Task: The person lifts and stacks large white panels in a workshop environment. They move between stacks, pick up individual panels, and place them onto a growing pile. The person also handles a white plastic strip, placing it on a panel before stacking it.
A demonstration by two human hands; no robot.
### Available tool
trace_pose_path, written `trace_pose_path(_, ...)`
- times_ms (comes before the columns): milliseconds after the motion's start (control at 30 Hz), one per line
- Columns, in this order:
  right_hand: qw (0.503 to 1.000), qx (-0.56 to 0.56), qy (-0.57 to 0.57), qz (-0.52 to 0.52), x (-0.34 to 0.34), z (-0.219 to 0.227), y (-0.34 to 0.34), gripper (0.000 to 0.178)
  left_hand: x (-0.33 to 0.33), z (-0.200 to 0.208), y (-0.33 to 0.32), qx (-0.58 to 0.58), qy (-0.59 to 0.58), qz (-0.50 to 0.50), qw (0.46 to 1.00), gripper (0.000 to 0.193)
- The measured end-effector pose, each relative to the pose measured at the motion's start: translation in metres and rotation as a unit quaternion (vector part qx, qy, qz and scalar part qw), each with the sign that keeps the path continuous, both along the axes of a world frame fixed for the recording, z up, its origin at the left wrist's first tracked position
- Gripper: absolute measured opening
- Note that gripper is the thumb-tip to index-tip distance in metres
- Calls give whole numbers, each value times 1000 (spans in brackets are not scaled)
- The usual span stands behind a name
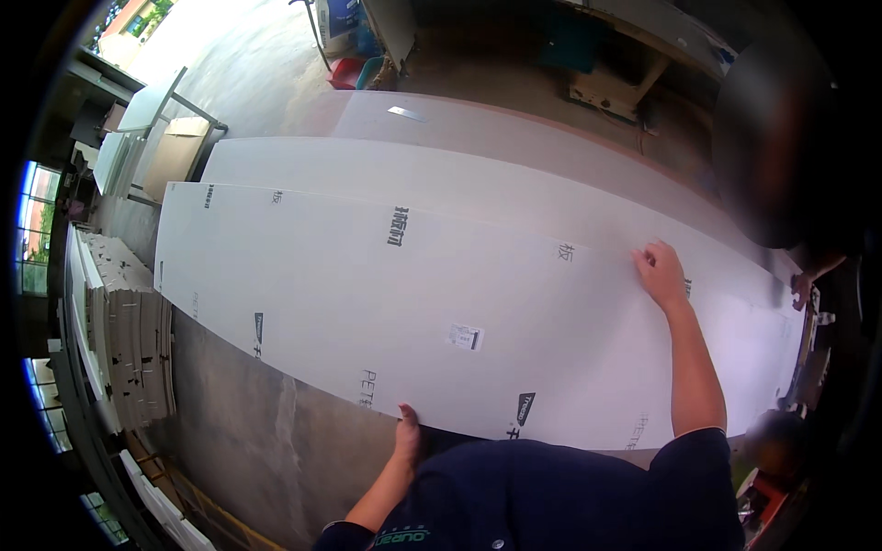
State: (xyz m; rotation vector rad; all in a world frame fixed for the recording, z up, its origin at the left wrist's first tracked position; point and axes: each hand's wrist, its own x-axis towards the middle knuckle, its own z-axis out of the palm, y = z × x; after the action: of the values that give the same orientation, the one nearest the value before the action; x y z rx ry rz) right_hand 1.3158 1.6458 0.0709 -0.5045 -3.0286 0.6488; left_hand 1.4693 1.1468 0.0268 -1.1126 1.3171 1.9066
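A long white board [331,266] with dark print and a small label [466,337] lies on top of another white board [367,158], whose strip shows past its far edge. My left hand [407,436] holds the near long edge, thumb on top and fingers hidden underneath. Across the board, my right hand [661,273] is at its far long edge with the fingers curled in; the fingertips are partly hidden. At the far right end another person's hand [803,286] is beside the boards.
Beyond the boards lies a greyish sheet [514,138] with a small metallic strip [407,114]. Stacked panels [138,354] stand at the left, near a metal-framed table [179,151]. A red dustpan-like thing [345,73] sits at the back. Bare concrete floor [266,404] shows at lower left.
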Motion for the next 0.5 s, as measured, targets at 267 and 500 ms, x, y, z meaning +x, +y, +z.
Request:
trace_pose_path(267,990,-78,-114,5,-5,-15,35,55,6,-19,8,191,37,95,976,83)
trace_pose_path(500,994,79,55,58,9,-32,38,43,6,12,-3,223,49,172,958,81)
